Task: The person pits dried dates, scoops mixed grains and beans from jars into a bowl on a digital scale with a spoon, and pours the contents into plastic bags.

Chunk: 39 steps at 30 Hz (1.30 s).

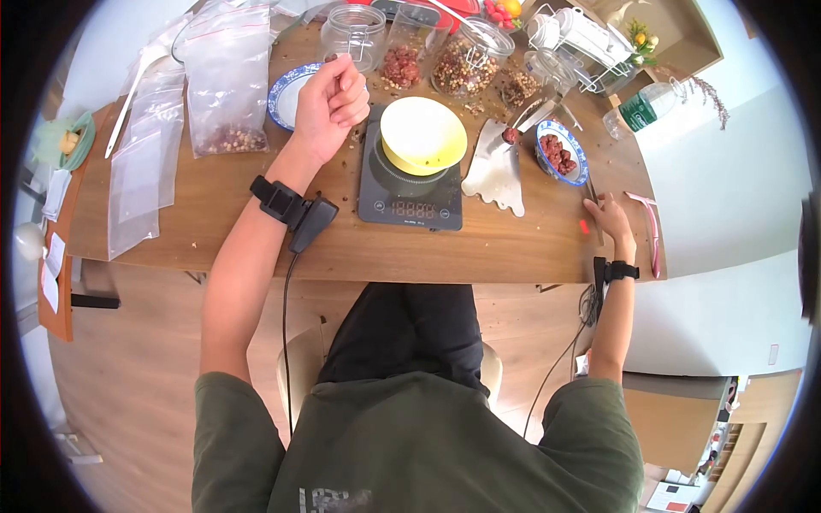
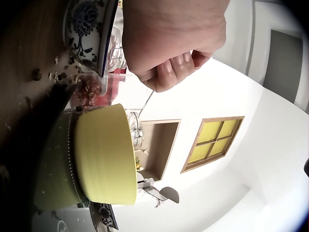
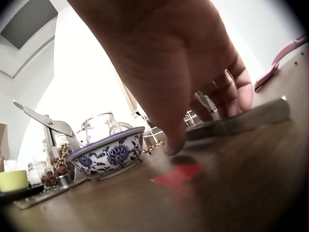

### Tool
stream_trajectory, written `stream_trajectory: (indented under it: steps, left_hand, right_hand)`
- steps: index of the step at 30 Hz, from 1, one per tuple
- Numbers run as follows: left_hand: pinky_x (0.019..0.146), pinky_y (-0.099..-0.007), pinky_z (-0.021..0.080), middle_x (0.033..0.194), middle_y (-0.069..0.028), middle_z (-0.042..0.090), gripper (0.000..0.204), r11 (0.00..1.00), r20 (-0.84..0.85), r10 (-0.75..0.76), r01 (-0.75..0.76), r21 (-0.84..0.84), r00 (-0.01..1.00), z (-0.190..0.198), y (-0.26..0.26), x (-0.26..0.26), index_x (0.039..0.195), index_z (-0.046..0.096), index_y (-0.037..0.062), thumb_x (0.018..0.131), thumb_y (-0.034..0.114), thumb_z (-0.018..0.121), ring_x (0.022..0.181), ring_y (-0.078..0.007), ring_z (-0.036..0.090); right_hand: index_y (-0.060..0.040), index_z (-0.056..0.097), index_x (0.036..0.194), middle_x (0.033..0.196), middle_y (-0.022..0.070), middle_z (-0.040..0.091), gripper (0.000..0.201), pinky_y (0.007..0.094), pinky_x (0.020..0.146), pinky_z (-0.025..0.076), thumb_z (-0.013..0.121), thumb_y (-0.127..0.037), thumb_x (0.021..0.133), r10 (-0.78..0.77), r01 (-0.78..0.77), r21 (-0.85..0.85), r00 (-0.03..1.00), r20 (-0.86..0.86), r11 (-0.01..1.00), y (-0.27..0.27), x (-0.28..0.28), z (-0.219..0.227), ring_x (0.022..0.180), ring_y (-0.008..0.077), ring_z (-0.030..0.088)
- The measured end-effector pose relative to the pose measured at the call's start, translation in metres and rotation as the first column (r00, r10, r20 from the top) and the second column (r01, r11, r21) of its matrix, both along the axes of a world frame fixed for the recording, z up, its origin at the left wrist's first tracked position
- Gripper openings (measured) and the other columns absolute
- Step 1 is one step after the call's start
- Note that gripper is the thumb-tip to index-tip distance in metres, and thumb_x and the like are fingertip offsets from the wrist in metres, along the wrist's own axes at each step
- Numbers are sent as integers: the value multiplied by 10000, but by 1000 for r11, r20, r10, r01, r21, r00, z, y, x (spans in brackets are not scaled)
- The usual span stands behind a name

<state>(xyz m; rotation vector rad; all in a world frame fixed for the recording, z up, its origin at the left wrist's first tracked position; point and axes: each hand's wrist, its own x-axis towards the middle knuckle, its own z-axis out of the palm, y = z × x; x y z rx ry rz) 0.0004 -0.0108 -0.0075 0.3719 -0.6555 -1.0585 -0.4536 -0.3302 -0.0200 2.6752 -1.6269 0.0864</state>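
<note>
My left hand (image 1: pixel 333 103) is raised beside the blue-and-white plate-like dish (image 1: pixel 284 96), fingers curled toward the palm, and nothing shows in them. To its right a yellow bowl (image 1: pixel 421 137) stands on a black kitchen scale (image 1: pixel 402 192) with a lit display. My right hand (image 1: pixel 611 218) is low at the table's right side. In the right wrist view its thumb is in front of a long flat metal tool (image 3: pixel 241 118) and its fingers are behind, pinching it close over the tabletop. Nearby stands a blue-and-white bowl (image 3: pixel 113 153) of dark red dried pieces.
Glass jars (image 1: pixel 466 64) of dried goods stand at the back. Zip bags (image 1: pixel 227 85) lie at left. A scalloped metal plate (image 1: pixel 496 175) lies right of the scale. A pink-handled tool (image 1: pixel 652 231) lies at the right edge. A plastic bottle (image 1: pixel 641 109) stands behind.
</note>
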Motion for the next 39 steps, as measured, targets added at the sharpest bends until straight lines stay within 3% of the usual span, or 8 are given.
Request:
stream_trajectory:
  steps: [8, 11, 13, 15, 21, 25, 27, 39]
  left_hand:
    - [382, -222, 199, 487, 53, 236, 317, 1000, -5, 15, -15, -10, 1000, -2, 0, 2, 645, 386, 114, 930, 247, 423, 386, -64, 219]
    - [383, -223, 197, 488, 52, 234, 321, 1000, -13, 0, 0, 12, 1000, -2, 0, 1, 640, 387, 113, 929, 246, 427, 387, -63, 218]
    - [384, -222, 198, 491, 51, 237, 327, 999, -7, 11, -11, 35, 1000, 0, 0, -2, 634, 384, 112, 929, 247, 429, 390, -63, 216]
    - [387, -222, 200, 492, 51, 238, 323, 1000, 1, -13, 13, 17, 1000, -3, -1, -1, 642, 385, 110, 931, 248, 423, 393, -63, 217]
    - [391, -222, 204, 491, 50, 239, 308, 1000, 13, -9, 9, 7, 1000, -3, -1, 1, 658, 384, 108, 933, 243, 414, 394, -62, 223]
    - [390, -223, 205, 490, 50, 243, 307, 1000, 12, -10, 10, 5, 1000, -3, -2, 1, 657, 387, 108, 931, 243, 417, 393, -64, 225]
    - [389, -223, 207, 489, 49, 248, 308, 1000, 0, -22, 22, 2, 1000, -3, -2, 1, 656, 389, 108, 930, 245, 420, 392, -66, 228]
    - [383, -222, 202, 487, 51, 245, 317, 1000, 12, -5, 5, 1, 1000, -1, -1, 0, 646, 386, 112, 928, 251, 430, 389, -63, 223]
  right_hand:
    - [13, 504, 968, 883, 238, 623, 348, 436, 740, 469, 569, -306, 845, 56, -54, -24, 996, 76, 998, 0, 10, 5, 882, 395, 591]
    - [35, 492, 966, 809, 222, 608, 348, 396, 602, 478, 559, -289, 856, -90, 73, 71, 956, 279, 995, 7, 10, 23, 749, 363, 617]
    - [36, 486, 959, 784, 207, 598, 329, 374, 545, 466, 551, -272, 864, 116, -78, -162, 964, 240, 984, 13, 11, 34, 695, 339, 606]
    - [27, 489, 963, 783, 202, 596, 292, 370, 566, 456, 548, -244, 869, 195, -141, -221, 950, 245, 965, 32, 20, 52, 683, 328, 594]
    - [-2, 487, 1001, 864, 241, 606, 261, 434, 706, 446, 558, -209, 859, 374, -386, -9, 888, 267, 922, 83, 78, 69, 849, 419, 575]
    - [10, 503, 1003, 828, 207, 605, 244, 378, 692, 450, 561, -181, 863, 392, -406, -9, 877, 277, 914, 95, 114, 54, 769, 350, 592]
    - [-19, 496, 1017, 857, 245, 612, 275, 446, 725, 441, 561, -232, 856, 388, -394, -31, 884, 262, 919, 102, 128, 53, 861, 422, 570]
    - [-16, 497, 1004, 865, 244, 615, 272, 456, 722, 444, 562, -233, 854, 388, -386, -49, 900, 200, 921, 110, 143, 52, 852, 422, 574]
